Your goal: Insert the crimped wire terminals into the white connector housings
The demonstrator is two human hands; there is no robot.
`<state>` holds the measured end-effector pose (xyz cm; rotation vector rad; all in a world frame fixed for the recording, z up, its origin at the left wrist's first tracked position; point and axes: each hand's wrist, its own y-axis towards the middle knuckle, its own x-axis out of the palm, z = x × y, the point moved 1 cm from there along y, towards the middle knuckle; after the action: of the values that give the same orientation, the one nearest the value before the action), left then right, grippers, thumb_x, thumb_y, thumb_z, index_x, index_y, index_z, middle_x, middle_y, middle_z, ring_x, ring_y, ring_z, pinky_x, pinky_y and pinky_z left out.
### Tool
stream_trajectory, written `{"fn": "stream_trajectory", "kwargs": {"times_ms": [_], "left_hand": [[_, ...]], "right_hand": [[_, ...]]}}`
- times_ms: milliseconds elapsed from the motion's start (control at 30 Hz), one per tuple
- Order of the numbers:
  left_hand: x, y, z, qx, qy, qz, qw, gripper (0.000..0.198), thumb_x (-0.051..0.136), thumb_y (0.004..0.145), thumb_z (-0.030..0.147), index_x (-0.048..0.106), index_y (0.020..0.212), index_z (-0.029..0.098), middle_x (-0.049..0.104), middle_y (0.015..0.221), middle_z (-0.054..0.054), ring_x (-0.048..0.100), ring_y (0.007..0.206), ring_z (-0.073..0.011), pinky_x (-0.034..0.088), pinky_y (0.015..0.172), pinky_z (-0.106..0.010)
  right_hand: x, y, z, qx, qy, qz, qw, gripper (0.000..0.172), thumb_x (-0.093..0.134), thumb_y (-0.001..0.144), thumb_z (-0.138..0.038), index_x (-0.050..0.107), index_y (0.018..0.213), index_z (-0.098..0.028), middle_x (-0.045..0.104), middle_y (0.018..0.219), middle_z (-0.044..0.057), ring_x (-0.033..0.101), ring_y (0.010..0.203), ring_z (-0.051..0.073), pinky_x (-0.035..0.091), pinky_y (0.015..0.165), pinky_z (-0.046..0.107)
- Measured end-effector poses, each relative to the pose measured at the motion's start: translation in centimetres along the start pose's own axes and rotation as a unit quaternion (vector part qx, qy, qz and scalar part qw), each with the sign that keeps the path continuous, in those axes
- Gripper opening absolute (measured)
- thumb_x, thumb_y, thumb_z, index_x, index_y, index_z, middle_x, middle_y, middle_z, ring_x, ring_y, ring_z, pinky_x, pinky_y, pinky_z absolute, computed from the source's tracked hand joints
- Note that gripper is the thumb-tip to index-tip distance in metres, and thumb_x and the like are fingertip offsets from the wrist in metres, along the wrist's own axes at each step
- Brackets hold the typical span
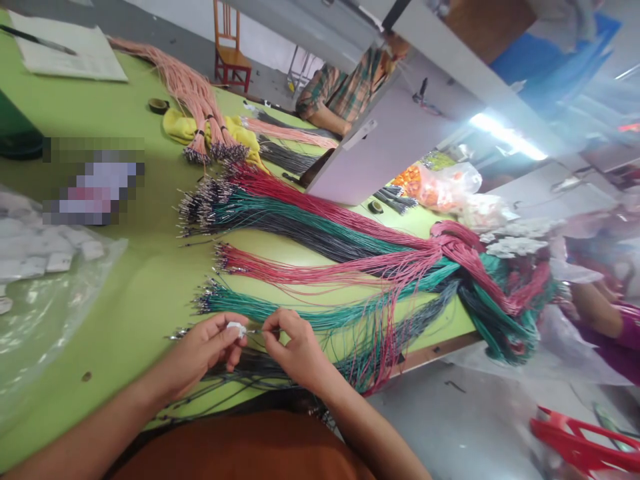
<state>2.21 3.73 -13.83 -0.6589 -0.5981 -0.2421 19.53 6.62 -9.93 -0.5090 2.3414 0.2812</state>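
Observation:
A small white connector housing (235, 327) is pinched between the thumb and fingers of my left hand (207, 347). My right hand (295, 343) is closed in a pinch on a thin wire (255, 331), whose end points at the housing; whether the tip is inside it I cannot tell. Just beyond my hands lie a bundle of green wires (280, 313) and a bundle of red wires (280, 270), both with metal terminals at their left ends. Black wires (250, 367) run beneath and in front of my hands.
Thicker red, green and black bundles (300, 223) stretch across the green table (150, 280). A clear bag of white housings (60, 260) lies at left. Pink wires (185, 87) rest on a yellow cloth (175, 125). A panel (375, 140) stands beyond; two other people sit nearby.

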Motion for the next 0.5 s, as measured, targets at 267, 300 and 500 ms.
{"fn": "stream_trajectory", "kwargs": {"times_ms": [267,300,500], "left_hand": [[0.0,0.1,-0.2,-0.002,0.019,-0.003,1.0,0.03,0.064,0.078,0.039,0.061,0.096,0.016,0.06,0.074,-0.001,0.051,0.053,-0.0096,0.039,0.052,-0.024],[-0.1,0.2,-0.2,0.0,0.022,-0.006,1.0,0.031,0.064,0.078,0.039,0.061,0.097,0.015,0.059,0.073,-0.001,0.051,0.053,-0.0095,0.039,0.051,-0.024],[-0.1,0.3,-0.4,0.019,0.048,-0.031,0.998,0.03,0.061,0.081,0.038,0.062,0.099,0.015,0.056,0.07,0.001,0.048,0.052,-0.0083,0.038,0.05,-0.022]], "right_hand": [[1.1,-0.2,0.1,-0.044,-0.046,0.013,0.998,0.012,0.05,0.078,-0.01,0.051,0.071,-0.02,0.058,0.066,-0.002,0.051,0.062,0.012,0.035,0.07,0.027],[1.4,-0.2,0.0,-0.054,-0.048,0.011,0.997,0.012,0.05,0.078,-0.01,0.051,0.071,-0.019,0.058,0.066,-0.002,0.051,0.062,0.011,0.035,0.07,0.027],[2.5,-0.2,-0.3,-0.079,-0.05,0.004,0.996,0.013,0.05,0.08,-0.009,0.051,0.071,-0.018,0.06,0.067,-0.001,0.053,0.064,0.012,0.034,0.069,0.028]]}}
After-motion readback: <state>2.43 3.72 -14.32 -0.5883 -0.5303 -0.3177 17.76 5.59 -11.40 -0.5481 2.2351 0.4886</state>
